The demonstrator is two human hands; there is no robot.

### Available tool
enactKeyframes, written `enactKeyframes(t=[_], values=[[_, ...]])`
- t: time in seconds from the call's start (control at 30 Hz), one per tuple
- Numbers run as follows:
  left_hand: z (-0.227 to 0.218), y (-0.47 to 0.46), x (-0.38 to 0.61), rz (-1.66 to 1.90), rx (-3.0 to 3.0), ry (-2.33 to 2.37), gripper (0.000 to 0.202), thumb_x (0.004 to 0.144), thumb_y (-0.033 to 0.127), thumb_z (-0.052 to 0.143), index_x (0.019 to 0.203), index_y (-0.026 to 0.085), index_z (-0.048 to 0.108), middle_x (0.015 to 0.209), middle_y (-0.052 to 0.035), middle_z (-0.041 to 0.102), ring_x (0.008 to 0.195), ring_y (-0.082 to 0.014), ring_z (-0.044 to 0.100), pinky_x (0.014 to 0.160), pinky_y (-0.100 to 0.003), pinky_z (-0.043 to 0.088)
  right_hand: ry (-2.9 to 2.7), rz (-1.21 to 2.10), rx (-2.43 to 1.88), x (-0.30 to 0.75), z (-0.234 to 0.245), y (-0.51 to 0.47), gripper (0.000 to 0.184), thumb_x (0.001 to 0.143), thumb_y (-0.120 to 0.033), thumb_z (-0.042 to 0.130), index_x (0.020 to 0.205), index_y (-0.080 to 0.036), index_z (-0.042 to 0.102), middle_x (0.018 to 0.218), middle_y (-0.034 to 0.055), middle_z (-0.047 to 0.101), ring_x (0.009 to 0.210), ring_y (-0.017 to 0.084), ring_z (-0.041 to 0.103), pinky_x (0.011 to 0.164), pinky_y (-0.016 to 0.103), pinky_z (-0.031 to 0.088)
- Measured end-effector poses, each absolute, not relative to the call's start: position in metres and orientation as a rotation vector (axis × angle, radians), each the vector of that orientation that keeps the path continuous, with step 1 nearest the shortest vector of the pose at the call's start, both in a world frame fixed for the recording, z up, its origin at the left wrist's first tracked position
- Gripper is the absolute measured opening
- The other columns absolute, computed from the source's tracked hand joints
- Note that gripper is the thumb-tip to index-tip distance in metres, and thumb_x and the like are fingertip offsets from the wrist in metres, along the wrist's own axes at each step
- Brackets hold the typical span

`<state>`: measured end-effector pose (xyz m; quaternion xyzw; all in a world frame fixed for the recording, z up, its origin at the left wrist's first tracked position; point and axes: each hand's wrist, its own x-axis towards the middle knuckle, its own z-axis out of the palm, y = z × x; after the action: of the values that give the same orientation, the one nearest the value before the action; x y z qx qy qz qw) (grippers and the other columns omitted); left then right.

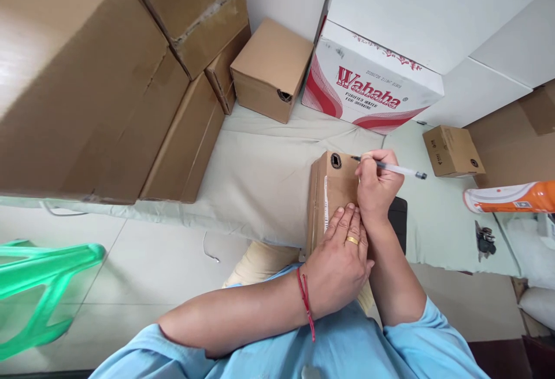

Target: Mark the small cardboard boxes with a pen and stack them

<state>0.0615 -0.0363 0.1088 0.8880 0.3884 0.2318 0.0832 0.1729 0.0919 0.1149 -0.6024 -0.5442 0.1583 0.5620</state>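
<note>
A small brown cardboard box (332,191) with a white label strip stands on my lap against the edge of a pale cloth-covered surface (260,176). My left hand (340,260), with a gold ring and a red string at the wrist, lies flat on the box's near end. My right hand (377,185) grips a white pen (399,169), its tip touching the box top near a dark oval hole.
Large brown cartons (87,78) are stacked at the left, a smaller brown box (271,69) behind. A white and red Wahaha carton (368,87) stands at the back. A small brown box (453,150), an orange and white tube (511,197), keys (485,240) and a green plastic chair (43,286) lie around.
</note>
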Motion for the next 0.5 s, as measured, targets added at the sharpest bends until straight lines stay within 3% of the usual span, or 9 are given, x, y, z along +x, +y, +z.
enactKeyframes(t=[0.1, 0.17, 0.27, 0.33, 0.4, 0.5], values=[[0.107, -0.037, 0.061, 0.710, 2.658, 1.169, 0.066, 0.112, 0.043, 0.054, 0.148, -0.011, 0.063, 0.161, -0.0369, 0.059, 0.157, -0.0463, 0.055, 0.135, -0.055, 0.036, -1.219, 0.324, -1.410, 0.192, 0.104, 0.083, 0.023, 0.108, -0.044, 0.056, 0.110, -0.023, 0.064, 0.084, -0.0020, 0.075, 0.049, 0.009, 0.046, 0.054, 0.025, 0.040], [0.105, -0.037, 0.061, 0.725, 2.669, 1.170, 0.065, 0.112, 0.044, 0.053, 0.147, -0.010, 0.064, 0.160, -0.0362, 0.060, 0.158, -0.0464, 0.055, 0.133, -0.056, 0.040, -1.294, 0.233, -1.523, 0.214, 0.096, 0.072, 0.030, 0.111, -0.047, 0.051, 0.121, -0.022, 0.064, 0.090, 0.0011, 0.078, 0.053, 0.011, 0.053, 0.058, 0.027, 0.045], [0.102, -0.037, 0.062, 0.757, 2.665, 1.166, 0.066, 0.112, 0.044, 0.054, 0.147, -0.011, 0.063, 0.159, -0.0372, 0.060, 0.158, -0.0473, 0.054, 0.132, -0.057, 0.044, -1.574, 0.081, -1.780, 0.250, 0.081, 0.052, 0.030, 0.109, -0.038, 0.049, 0.119, -0.020, 0.070, 0.091, 0.0066, 0.080, 0.078, 0.021, 0.073, 0.079, 0.034, 0.057], [0.100, -0.037, 0.062, 0.790, 2.636, 1.148, 0.065, 0.111, 0.042, 0.056, 0.146, -0.013, 0.062, 0.159, -0.0396, 0.059, 0.158, -0.0490, 0.053, 0.130, -0.059, 0.047, -1.765, 0.105, -1.938, 0.268, 0.070, 0.038, 0.033, 0.103, -0.029, 0.048, 0.120, -0.020, 0.074, 0.100, 0.0112, 0.081, 0.094, 0.027, 0.077, 0.089, 0.040, 0.059], [0.100, -0.035, 0.058, 0.856, 2.577, 1.093, 0.060, 0.110, 0.039, 0.058, 0.144, -0.011, 0.062, 0.158, -0.0398, 0.060, 0.159, -0.0489, 0.052, 0.130, -0.061, 0.049, -1.869, 0.196, -2.045, 0.279, 0.062, 0.027, 0.043, 0.098, -0.022, 0.048, 0.131, -0.020, 0.075, 0.109, 0.0142, 0.082, 0.098, 0.029, 0.077, 0.088, 0.042, 0.059], [0.102, -0.033, 0.046, 1.076, 2.438, 0.991, 0.042, 0.110, 0.030, 0.061, 0.140, 0.001, 0.065, 0.159, -0.0346, 0.061, 0.166, -0.0442, 0.043, 0.129, -0.061, 0.051, -1.872, 0.344, -2.073, 0.283, 0.056, 0.012, 0.065, 0.093, -0.016, 0.049, 0.157, -0.020, 0.063, 0.115, 0.0144, 0.082, 0.091, 0.027, 0.076, 0.083, 0.040, 0.059]])
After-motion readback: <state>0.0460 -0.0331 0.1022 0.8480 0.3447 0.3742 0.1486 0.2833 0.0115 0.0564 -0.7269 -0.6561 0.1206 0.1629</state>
